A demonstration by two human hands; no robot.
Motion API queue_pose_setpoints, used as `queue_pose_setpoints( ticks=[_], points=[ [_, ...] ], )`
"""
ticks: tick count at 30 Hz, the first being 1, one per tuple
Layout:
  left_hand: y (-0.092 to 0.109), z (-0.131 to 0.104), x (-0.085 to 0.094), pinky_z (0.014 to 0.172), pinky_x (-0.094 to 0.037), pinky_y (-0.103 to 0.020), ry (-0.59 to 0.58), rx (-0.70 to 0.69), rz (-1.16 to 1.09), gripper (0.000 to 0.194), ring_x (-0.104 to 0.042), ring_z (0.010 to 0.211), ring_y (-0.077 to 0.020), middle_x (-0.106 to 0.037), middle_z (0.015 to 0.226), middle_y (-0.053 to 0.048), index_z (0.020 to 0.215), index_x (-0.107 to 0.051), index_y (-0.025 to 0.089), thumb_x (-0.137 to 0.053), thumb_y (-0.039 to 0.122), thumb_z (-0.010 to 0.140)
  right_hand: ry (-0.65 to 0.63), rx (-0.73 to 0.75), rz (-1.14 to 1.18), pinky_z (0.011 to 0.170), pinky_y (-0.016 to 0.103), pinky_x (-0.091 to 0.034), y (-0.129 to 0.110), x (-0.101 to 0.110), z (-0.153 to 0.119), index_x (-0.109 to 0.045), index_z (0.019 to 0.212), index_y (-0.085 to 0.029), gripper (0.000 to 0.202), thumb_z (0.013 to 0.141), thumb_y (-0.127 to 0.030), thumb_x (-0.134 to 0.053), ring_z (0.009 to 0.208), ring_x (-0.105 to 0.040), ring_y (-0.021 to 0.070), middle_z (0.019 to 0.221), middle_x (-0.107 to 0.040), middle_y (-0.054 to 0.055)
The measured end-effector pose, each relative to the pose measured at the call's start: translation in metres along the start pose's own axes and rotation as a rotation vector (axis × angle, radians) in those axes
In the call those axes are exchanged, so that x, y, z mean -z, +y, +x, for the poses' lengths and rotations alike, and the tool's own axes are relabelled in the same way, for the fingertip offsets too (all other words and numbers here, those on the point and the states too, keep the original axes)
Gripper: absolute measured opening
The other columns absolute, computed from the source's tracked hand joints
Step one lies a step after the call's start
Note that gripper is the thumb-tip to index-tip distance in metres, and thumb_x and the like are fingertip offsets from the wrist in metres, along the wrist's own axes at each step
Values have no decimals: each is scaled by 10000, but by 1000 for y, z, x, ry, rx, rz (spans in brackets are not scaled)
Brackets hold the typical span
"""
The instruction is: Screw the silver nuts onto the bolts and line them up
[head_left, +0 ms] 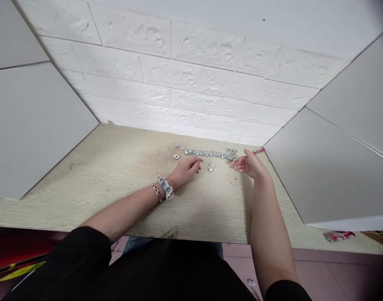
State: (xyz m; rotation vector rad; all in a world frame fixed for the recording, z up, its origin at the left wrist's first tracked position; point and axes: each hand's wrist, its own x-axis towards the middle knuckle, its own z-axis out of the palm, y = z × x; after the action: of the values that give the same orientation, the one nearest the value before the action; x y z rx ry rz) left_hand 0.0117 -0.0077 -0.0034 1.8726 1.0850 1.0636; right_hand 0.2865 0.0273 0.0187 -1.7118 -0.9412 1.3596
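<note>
A row of several metal bolts with washers [211, 154] stands along the back of the wooden table. Nearer the front, a single bolt with a washer [210, 168] sits between my two hands. My left hand [187, 169] rests on the table left of it, its fingers curled together; whatever they hold, if anything, is too small to make out. At the row's right end, my right hand [246, 164] is turned palm up with its fingers apart, near the last bolt. Behind that end lie several loose screws [231, 151]. A flat washer [176, 156] and small nuts [177, 146] lie at the row's left.
A white brick-patterned wall [185, 96] rises behind the table [85, 175], with grey panels [37, 129] at both sides. A red battery [259, 151] lies behind my right hand. Another red cylinder [339, 236] lies at the front right edge.
</note>
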Motion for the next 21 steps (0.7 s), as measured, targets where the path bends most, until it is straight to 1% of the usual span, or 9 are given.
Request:
queue_pose_setpoints(
  ticks=[1,2,5,7,10,14,18,20,21],
  points=[
    [0,0,0,617,-495,-231,1,-2,0,290,-631,583,-97,-670,723,-24,984,-637,141,-403,271,874,-49,-40,6,461,210,-406,2,0,1,-428,540,-180,510,913,-486,-262,493,-579,113,818,-719,137],
    [-1,0,0,615,-495,-231,2,-2,2,290,-630,582,-98,-669,722,-24,983,-637,142,-403,275,875,-60,-71,19,461,208,-408,4,0,3,-422,539,-179,505,916,-477,-267,486,-577,110,813,-719,139],
    [-2,1,0,615,-495,-228,-1,0,6,288,-629,581,-96,-669,719,-22,982,-637,144,-405,275,873,-6,-116,93,449,204,-403,9,0,10,-399,543,-183,488,926,-455,-266,460,-566,105,772,-714,127],
    [-2,1,0,614,-494,-223,-4,-2,6,286,-629,583,-93,-669,721,-20,985,-636,144,-405,270,872,12,-107,145,442,204,-400,12,0,14,-391,553,-187,485,927,-469,-267,460,-569,107,758,-710,119],
    [-1,1,0,613,-491,-219,-7,-2,10,286,-629,590,-91,-669,726,-18,989,-634,146,-401,266,873,1,-76,191,429,207,-397,13,-1,17,-388,569,-191,485,925,-497,-267,459,-568,111,749,-704,114],
    [1,0,1,619,-489,-221,-8,-1,10,293,-631,598,-93,-667,730,-19,989,-634,143,-395,268,874,-1,-39,216,408,201,-383,15,-2,21,-402,589,-188,462,934,-470,-279,447,-558,102,728,-689,89],
    [1,0,1,623,-485,-223,-7,1,8,292,-627,597,-94,-662,723,-17,987,-634,145,-397,270,872,18,-8,184,396,200,-364,15,-4,22,-413,600,-187,442,933,-455,-299,453,-548,92,736,-675,68],
    [0,1,0,622,-483,-225,0,4,-3,293,-621,592,-94,-660,722,-17,984,-635,145,-398,274,870,54,-1,95,382,203,-331,13,-6,19,-416,601,-188,430,922,-460,-326,433,-515,83,715,-655,53],
    [-1,1,-1,620,-481,-225,8,7,-10,294,-617,588,-93,-659,721,-18,982,-636,145,-398,275,870,74,13,19,377,205,-310,11,-9,16,-425,605,-186,412,906,-462,-371,422,-494,78,691,-637,40]
  ],
)
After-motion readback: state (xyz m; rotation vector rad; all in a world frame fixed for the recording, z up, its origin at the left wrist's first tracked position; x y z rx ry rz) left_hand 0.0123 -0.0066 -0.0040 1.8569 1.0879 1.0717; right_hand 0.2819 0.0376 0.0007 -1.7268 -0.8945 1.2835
